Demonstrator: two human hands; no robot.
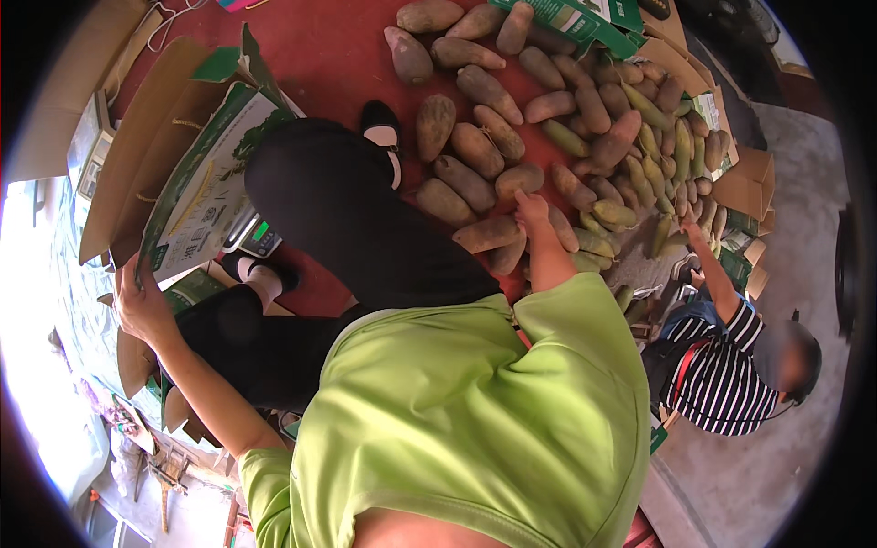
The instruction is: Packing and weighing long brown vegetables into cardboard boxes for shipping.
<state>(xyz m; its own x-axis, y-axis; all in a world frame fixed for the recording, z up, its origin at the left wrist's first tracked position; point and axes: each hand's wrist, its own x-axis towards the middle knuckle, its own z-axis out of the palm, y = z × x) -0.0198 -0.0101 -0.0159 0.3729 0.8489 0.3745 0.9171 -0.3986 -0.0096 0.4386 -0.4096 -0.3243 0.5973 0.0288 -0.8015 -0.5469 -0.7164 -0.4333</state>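
A red floor covering (320,55) spreads across the upper part of the scene, giving way to grey concrete on the person's right, with flattened cardboard and green-and-white printed boxes lying around the edges. Across the red surface lies a large heap of brown tubers (475,146), oblong and dusty, thinning toward the right into smaller greenish-yellow ones (658,155).

The person, in a lime-green shirt and black trousers, crouches over the heap. The right hand (530,212) reaches out to the near edge of the pile, its fingers (523,199) bent downward and resting on a brown tuber (487,233) that lies just beneath and to the left of them; whether they have closed around it cannot be told. More tubers lie just beyond the fingertips and to either side, some touching the one under the hand.

The left hand (142,297) is stretched out well apart from the pile, on the person's left. Its fingers (137,269) are curled over the lower edge of an open cardboard box flap (206,183), printed green and white, gripping it. Just to the right of those fingers, partly tucked under the flap, sits a small scale with a green lit display (258,236).

On the person's right, a second person in a navy-and-white striped shirt (722,365) crouches on the concrete, one arm extended toward the greenish tubers.
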